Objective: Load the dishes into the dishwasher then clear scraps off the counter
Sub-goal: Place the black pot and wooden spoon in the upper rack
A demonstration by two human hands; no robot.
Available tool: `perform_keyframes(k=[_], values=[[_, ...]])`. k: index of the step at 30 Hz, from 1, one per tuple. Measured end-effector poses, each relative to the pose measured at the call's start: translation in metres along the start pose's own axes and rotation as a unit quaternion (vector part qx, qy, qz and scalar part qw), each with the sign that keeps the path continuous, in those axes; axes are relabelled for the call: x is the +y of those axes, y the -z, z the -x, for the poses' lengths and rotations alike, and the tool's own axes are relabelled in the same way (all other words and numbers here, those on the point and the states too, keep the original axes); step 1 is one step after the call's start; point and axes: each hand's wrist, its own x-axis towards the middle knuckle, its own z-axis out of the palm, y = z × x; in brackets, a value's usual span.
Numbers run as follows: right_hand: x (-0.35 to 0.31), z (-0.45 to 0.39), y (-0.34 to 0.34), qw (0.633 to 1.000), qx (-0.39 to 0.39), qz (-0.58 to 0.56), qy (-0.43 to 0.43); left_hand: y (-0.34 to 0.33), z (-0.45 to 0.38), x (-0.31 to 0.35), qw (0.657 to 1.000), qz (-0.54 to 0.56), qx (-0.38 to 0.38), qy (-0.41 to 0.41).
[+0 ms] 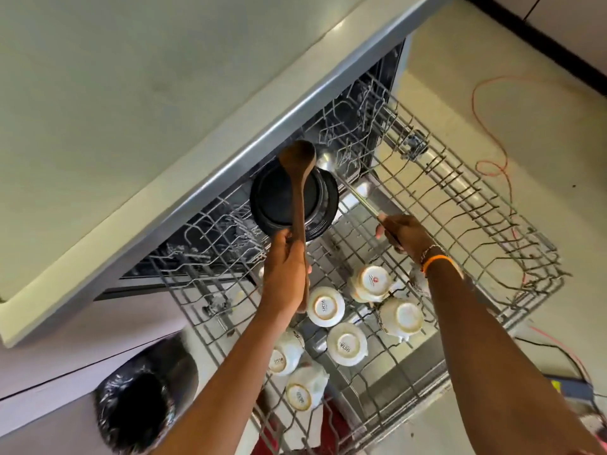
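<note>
The dishwasher's upper wire rack is pulled out over the open door. My left hand grips a stack of black plates together with a brown wooden spoon, above the rack's back left part. My right hand holds the handle of a steel ladle, whose bowl sits just behind the plates. Several white cups stand upside down in the rack's front part, below my arms.
The pale counter runs above the dishwasher at the left. A bin lined with a black bag stands on the floor at the lower left. An orange cable and other wires lie on the floor at the right.
</note>
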Motion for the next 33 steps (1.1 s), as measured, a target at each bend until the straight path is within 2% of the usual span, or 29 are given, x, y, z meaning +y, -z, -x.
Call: perform_keyframes(k=[3,8,9,11,13,14,16,19,21,23,24,26,28,30,33], values=[[0.004,-0.003,-0.013,0.999,0.028,0.022,-0.021,-0.008,-0.002,0.000,1.000,-0.002,-0.004,-0.007],[0.008,-0.002,-0.021,0.973,0.133,0.185,-0.043,-0.020,-0.003,0.001,0.999,0.019,-0.036,-0.008],[0.005,0.004,-0.024,0.964,0.143,0.220,-0.033,-0.022,-0.004,0.002,0.998,0.034,-0.056,-0.001],[-0.003,0.017,-0.031,0.946,0.164,0.277,0.041,-0.028,-0.008,0.002,0.992,0.071,-0.105,0.017],[-0.022,0.035,-0.043,0.966,0.147,0.190,0.099,-0.037,-0.008,0.003,0.988,0.072,-0.135,0.018],[-0.034,0.045,-0.050,0.985,0.109,0.094,0.098,-0.041,-0.008,0.002,0.988,0.068,-0.140,0.010],[-0.053,0.057,-0.059,0.995,0.028,-0.056,0.074,-0.048,-0.008,0.000,0.988,0.062,-0.140,-0.005],[-0.064,0.056,-0.054,0.988,-0.007,-0.126,0.083,-0.048,-0.014,-0.003,0.986,-0.001,-0.161,-0.047],[-0.063,0.049,-0.041,0.986,-0.003,-0.146,0.076,-0.042,-0.020,-0.004,0.973,-0.110,-0.176,-0.105],[-0.062,0.042,-0.029,0.988,0.019,-0.144,0.051,-0.036,-0.027,-0.005,0.963,-0.158,-0.178,-0.127],[-0.061,0.037,-0.022,0.992,0.049,-0.103,0.056,-0.034,-0.031,-0.004,0.967,-0.160,-0.167,-0.110],[-0.057,0.023,-0.006,0.982,0.129,0.085,0.106,-0.028,-0.037,-0.005,0.986,-0.111,-0.120,-0.010],[-0.054,0.005,0.008,0.936,0.157,0.278,0.149,-0.024,-0.042,-0.008,0.987,0.013,-0.065,0.146],[-0.050,-0.012,0.015,0.913,0.143,0.348,0.156,-0.019,-0.046,-0.018,0.963,0.115,-0.023,0.244],[-0.041,-0.035,0.017,0.898,0.144,0.392,0.141,-0.016,-0.055,-0.032,0.934,0.203,0.012,0.294]])
